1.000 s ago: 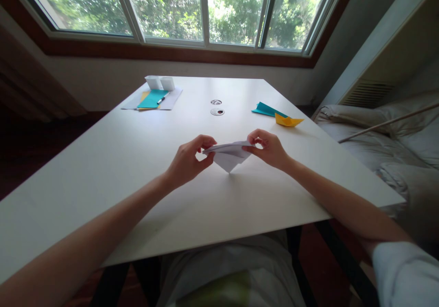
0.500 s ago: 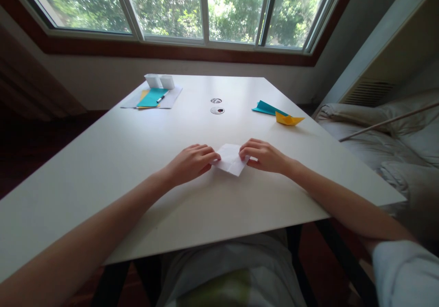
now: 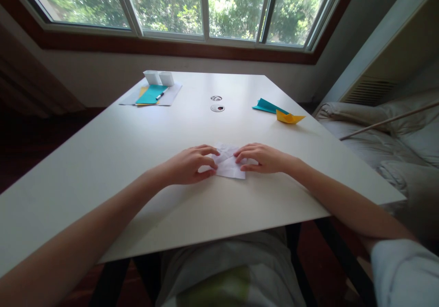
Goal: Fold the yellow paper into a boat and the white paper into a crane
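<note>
A small square of creased white paper (image 3: 228, 164) lies on the white table between my hands. My left hand (image 3: 194, 164) rests at the paper's left edge, its fingertips touching it and the thumb apart from the fingers. From the right, my right hand (image 3: 262, 157) sets spread fingertips on the paper, the thumb near its right edge. Neither hand pinches it, as far as shows. Crease lines cross the sheet; its underside is hidden.
At the right stand a folded yellow paper boat (image 3: 290, 117) and a folded teal paper piece (image 3: 269, 106). Back left, teal paper (image 3: 151, 94), a pen (image 3: 162, 93) and white containers (image 3: 166, 78) sit on white sheets. A round metal fitting (image 3: 217, 108) is set in the table (image 3: 164, 133).
The paper has gone from a tilted, folded shape to a squarer one with more creases showing. My fingers have spread, and both hands now rest on it rather than pinch its sides.
</note>
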